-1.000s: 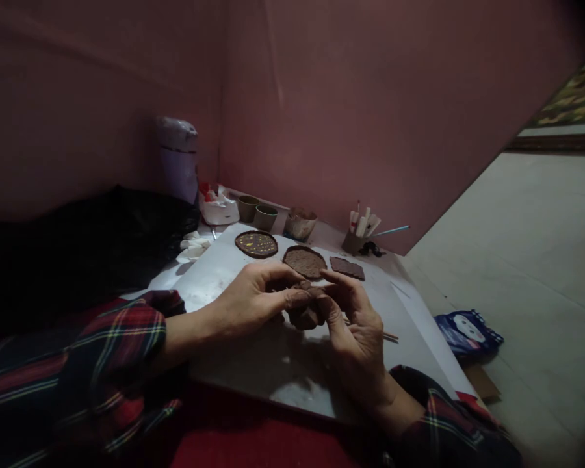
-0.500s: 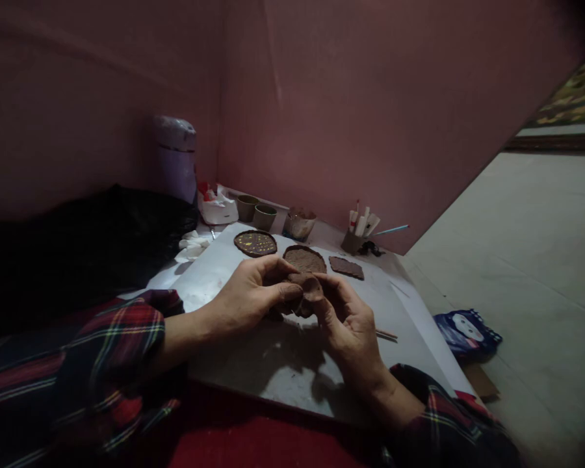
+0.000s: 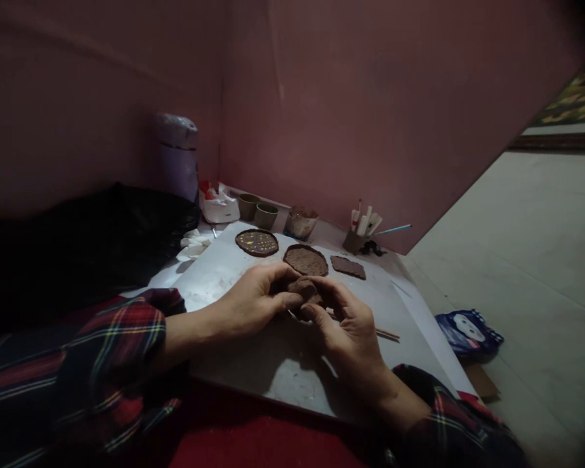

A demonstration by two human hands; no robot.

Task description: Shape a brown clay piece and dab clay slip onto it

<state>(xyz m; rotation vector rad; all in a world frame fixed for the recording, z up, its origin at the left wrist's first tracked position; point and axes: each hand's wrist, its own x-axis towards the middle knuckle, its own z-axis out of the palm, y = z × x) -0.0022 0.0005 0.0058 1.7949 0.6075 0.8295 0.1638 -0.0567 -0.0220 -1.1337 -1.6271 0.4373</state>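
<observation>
Three flat brown clay pieces lie in a row on the white board [image 3: 253,364] beyond my hands: a round disc dotted with yellow [image 3: 257,242] on the left, a plain round disc [image 3: 305,260] in the middle, and a smaller squarish slab [image 3: 348,267] on the right, each apart from the next. A thin wooden stick [image 3: 386,335] lies on the board just past my right hand, partly hidden by it. Behind the discs, along the pink wall, stand two small green cups [image 3: 256,209] side by side — what they hold I cannot tell — then a clear bowl [image 3: 300,223] with something brownish in it, and a holder [image 3: 353,240] with white-tipped tools standing up in it. A white bag [image 3: 219,207] with something red showing at its top sits in the corner beside a pale lidded canister [image 3: 177,156], and crumpled white tissue [image 3: 192,244] lies at the board's left edge, next to a dark heap. A blue packet [image 3: 468,331] rests on the floor off to the right. The lump of brown clay [image 3: 304,290] sits just above the board, between my two hands — my left hand [image 3: 253,300] grips it with thumb and fingers from the left, my right hand [image 3: 347,320] curls its fingers round it from the right, both pinching it.
</observation>
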